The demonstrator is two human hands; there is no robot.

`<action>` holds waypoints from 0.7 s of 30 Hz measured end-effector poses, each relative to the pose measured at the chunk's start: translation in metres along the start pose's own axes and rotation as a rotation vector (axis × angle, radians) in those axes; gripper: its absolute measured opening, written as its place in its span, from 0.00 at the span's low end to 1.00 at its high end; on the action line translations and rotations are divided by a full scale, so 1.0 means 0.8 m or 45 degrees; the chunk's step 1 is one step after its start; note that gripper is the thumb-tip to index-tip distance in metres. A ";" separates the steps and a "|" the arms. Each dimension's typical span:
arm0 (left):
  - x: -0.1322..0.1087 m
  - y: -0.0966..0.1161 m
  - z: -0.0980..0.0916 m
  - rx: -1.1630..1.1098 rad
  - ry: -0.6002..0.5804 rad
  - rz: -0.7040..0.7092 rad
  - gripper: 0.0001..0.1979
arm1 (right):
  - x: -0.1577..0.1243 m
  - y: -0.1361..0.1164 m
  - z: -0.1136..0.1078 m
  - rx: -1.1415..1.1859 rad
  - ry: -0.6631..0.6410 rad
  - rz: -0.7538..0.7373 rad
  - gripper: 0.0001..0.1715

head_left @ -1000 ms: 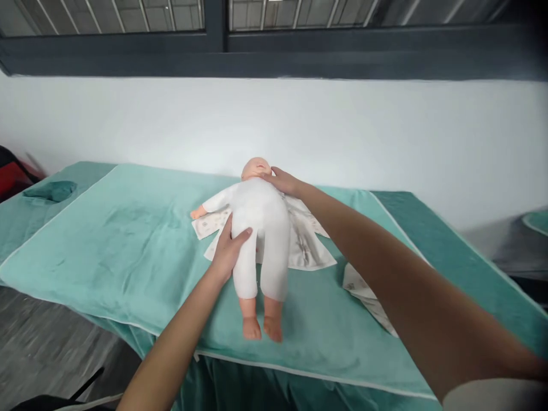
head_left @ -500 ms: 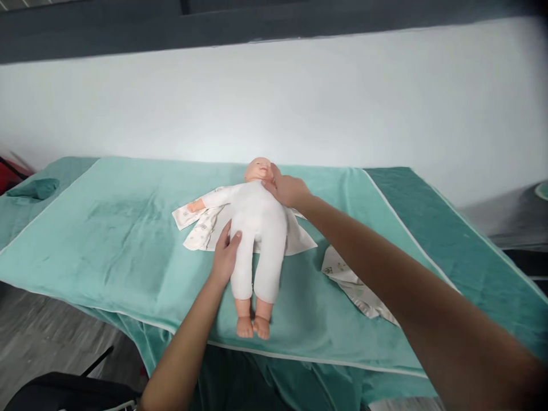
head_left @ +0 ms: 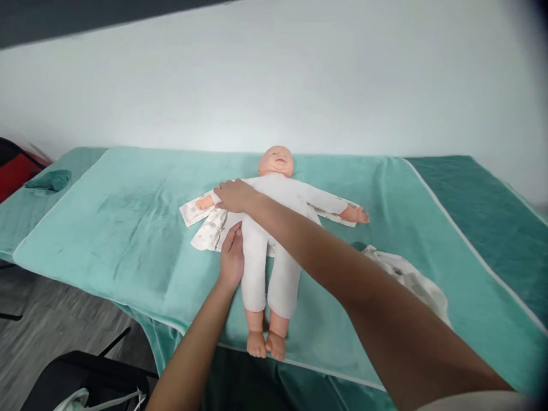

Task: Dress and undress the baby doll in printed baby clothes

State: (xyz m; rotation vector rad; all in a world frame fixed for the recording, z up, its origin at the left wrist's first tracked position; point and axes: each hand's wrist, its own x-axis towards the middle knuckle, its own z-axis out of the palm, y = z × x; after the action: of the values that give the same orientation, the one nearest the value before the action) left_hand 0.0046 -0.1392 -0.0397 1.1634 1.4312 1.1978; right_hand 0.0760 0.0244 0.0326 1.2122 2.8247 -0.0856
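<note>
A baby doll [head_left: 279,245] with a white cloth body lies on its back, arms spread, bare feet toward me. Beneath it is spread a white printed baby shirt [head_left: 208,233], its sleeves under the doll's arms. My right hand [head_left: 235,195] reaches across the doll's torso, its fingers wrapped over the doll's arm on the left side, near the elbow. My left hand [head_left: 232,260] rests against the doll's hip on the same side, fingers extended, next to the shirt's lower edge. Its fingertips are partly hidden against the doll and shirt.
A crumpled white printed cloth [head_left: 411,277] lies to the right, partly behind my right forearm. The green padded bed [head_left: 128,228] stands against a white wall. A black chair [head_left: 85,377] is at lower left, and a red and black item [head_left: 19,168] at far left.
My right hand has moved left from beside the doll's head to its arm on the other side. The doll's head and other arm are now uncovered. My left hand stays at the hip.
</note>
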 end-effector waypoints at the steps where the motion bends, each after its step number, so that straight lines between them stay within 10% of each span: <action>1: 0.000 -0.002 0.000 -0.026 0.002 -0.023 0.21 | 0.005 -0.002 0.003 -0.006 -0.024 -0.005 0.21; 13: 0.005 -0.002 -0.002 -0.011 -0.028 0.014 0.20 | -0.007 0.011 0.010 0.147 0.171 0.001 0.23; 21: 0.064 0.007 -0.011 0.954 -0.084 0.606 0.20 | -0.007 0.007 0.007 0.082 0.040 -0.066 0.23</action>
State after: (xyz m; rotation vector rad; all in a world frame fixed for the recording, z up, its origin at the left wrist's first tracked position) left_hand -0.0112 -0.0897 -0.0368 2.1276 1.6600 0.9141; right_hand 0.0841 0.0238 0.0275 1.1626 2.9022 -0.1630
